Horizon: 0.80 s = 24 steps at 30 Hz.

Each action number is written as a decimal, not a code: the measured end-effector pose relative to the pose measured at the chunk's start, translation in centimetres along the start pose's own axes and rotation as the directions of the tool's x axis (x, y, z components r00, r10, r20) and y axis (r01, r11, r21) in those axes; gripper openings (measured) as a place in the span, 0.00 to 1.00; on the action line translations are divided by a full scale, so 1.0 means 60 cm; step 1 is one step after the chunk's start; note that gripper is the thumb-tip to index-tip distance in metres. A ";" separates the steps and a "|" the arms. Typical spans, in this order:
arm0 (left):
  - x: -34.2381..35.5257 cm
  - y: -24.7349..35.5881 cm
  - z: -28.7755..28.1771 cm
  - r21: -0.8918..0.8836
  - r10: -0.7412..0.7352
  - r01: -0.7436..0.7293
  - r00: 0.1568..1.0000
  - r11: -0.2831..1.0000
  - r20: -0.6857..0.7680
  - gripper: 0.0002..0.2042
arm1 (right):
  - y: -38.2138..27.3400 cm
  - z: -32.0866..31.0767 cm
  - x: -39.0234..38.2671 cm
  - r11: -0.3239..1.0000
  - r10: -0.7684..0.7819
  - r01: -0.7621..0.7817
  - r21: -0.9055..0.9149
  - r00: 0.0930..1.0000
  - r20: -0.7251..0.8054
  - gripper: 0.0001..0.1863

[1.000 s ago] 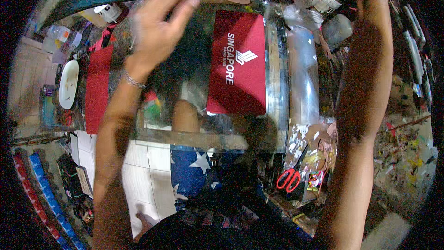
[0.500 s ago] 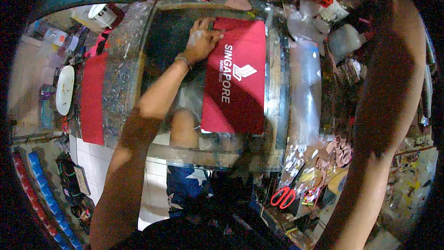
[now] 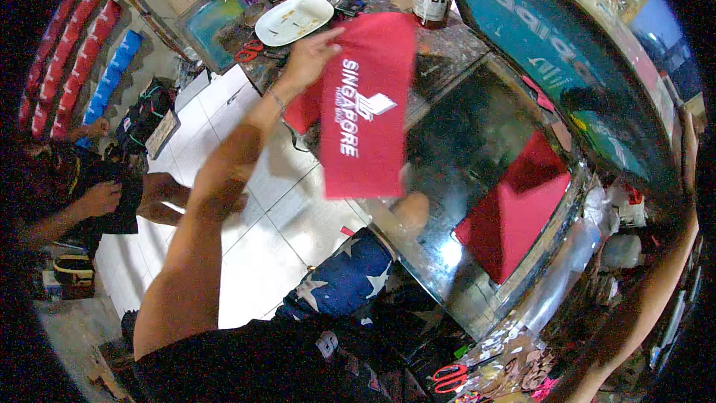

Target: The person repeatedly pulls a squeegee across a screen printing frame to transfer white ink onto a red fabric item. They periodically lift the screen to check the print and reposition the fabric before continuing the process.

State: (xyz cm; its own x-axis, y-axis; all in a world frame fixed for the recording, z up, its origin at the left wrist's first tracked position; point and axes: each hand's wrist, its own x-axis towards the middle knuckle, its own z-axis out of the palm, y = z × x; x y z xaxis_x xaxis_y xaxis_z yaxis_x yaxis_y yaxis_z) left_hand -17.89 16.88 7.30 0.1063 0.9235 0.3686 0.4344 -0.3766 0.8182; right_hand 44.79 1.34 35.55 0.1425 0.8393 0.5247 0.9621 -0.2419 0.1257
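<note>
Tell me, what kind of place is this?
Probably a small screen-printing workshop: there's a teal framed screen, a red printed sheet in the left hand, and a glass-topped table.

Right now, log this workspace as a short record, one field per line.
Left hand: pinching a printed red panel near its upper left corner
Panel position: in the air, hanging down
Right hand: at the picture's right edge; grip unclear
Glass table: a second red panel lies on it
Teal screen: upper right, beyond the table
White dish: past the held panel's top left
Scissors: red-handled, near the lower edge
</note>
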 end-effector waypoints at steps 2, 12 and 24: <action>0.051 -0.082 -0.071 0.134 -0.005 -0.005 0.997 0.991 0.073 0.20 | 0.037 0.028 0.002 0.998 -0.046 0.045 -0.038 0.999 -0.018 0.33; 0.073 -0.165 0.041 0.561 0.224 -0.232 0.971 0.795 0.084 0.30 | -0.122 -0.031 -0.072 0.999 0.023 -0.021 0.026 0.997 -0.074 0.33; -0.209 0.163 0.435 0.095 0.244 -0.692 0.376 0.716 0.894 0.51 | -0.187 -0.081 -0.091 0.982 0.113 -0.118 0.149 0.993 0.038 0.41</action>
State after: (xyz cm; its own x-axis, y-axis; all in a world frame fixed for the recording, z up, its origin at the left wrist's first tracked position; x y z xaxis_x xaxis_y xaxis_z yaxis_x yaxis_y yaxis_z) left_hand 8.37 3.54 -0.83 0.9457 0.3203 -0.0561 0.3225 -0.9016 0.2883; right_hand 32.10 -2.88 35.38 0.2594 0.8246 0.5028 0.9624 -0.2638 -0.0639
